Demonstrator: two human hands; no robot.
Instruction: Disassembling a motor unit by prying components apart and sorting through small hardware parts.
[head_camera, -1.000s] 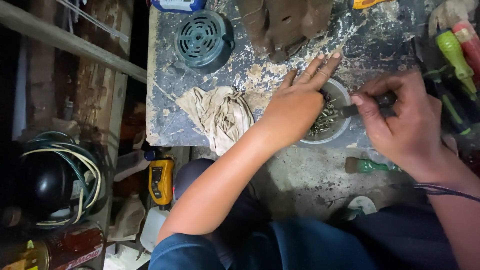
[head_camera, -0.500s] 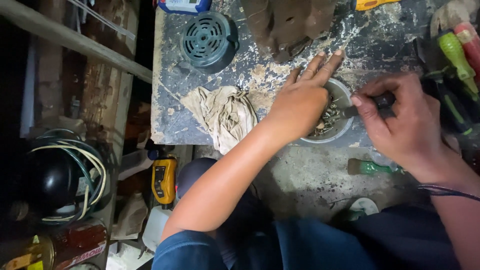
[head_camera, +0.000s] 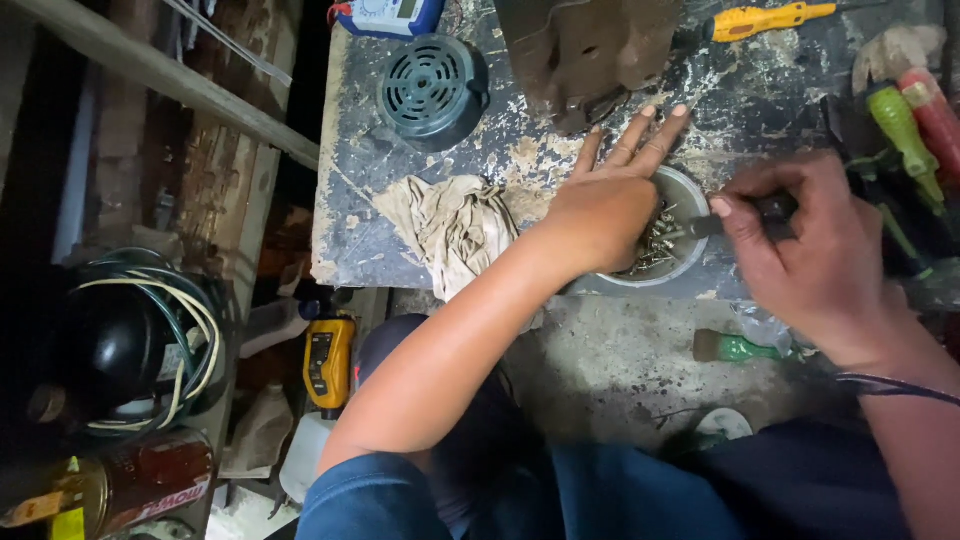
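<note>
My left hand (head_camera: 610, 195) lies flat over the rim of a small round bowl (head_camera: 690, 255) filled with several screws (head_camera: 652, 250), fingers spread and pointing away from me. My right hand (head_camera: 800, 250) grips a dark-handled tool (head_camera: 745, 215) whose tip reaches into the bowl from the right. The bowl sits near the front edge of a stained, paint-flecked workbench (head_camera: 520, 150). The left palm hides part of the bowl.
A crumpled beige rag (head_camera: 450, 225) lies left of the bowl. A round dark grille cover (head_camera: 430, 85), a yellow screwdriver (head_camera: 765, 18) and green and red handled tools (head_camera: 905, 125) sit on the bench. A yellow meter (head_camera: 328, 362) and a black compressor with wires (head_camera: 120, 345) are below left.
The view has shifted slightly. My left hand stays over the bowl; the right hand keeps the tool at the bowl with little movement.
</note>
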